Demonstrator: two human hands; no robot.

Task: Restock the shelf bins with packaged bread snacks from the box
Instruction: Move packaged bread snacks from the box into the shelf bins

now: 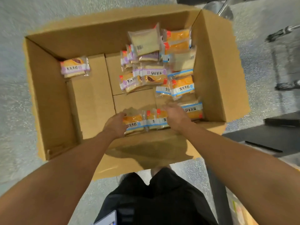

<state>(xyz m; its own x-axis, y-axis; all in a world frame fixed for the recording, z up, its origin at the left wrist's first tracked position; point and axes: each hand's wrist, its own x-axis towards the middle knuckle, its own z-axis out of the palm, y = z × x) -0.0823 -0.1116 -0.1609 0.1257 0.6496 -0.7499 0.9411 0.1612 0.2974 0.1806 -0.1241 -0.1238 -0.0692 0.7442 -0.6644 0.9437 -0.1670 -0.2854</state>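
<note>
Seen from above: a large open brown cardboard box (48,95) on a speckled grey floor (11,111), flaps spread outward.

Inside, on the box bottom:
- A row of clear-wrapped bread snacks with orange tops and blue-and-white labels (151,121) along the near wall, towards the near right corner.
- Left hand (116,123) at the left end of that row, fingers curled round the edge of the leftmost packet.
- Right hand (176,115) at the right end of the row, back upward, fingers bent down over the packets; blurred, so cannot tell whether gripping or only touching.
- One more blue-labelled packet (193,110) just beside the right hand, against the right wall.
- A loose heap of packets (155,62) filling the far right part of the box: purple-labelled ones towards the middle, blue-labelled and orange-topped ones along the right wall, some overlapping, some tilted.
- A single purple-labelled bread packet (75,67) apart from the rest, in the far left corner against the left wall.
- Bare cardboard flaps between that lone packet and the heap.

Outside the box:
- Black shorts (154,200) at the near edge of the view, below the near flap.
- Dark metal frame with black wheels (282,62) beyond the right flap, blurred.
</note>
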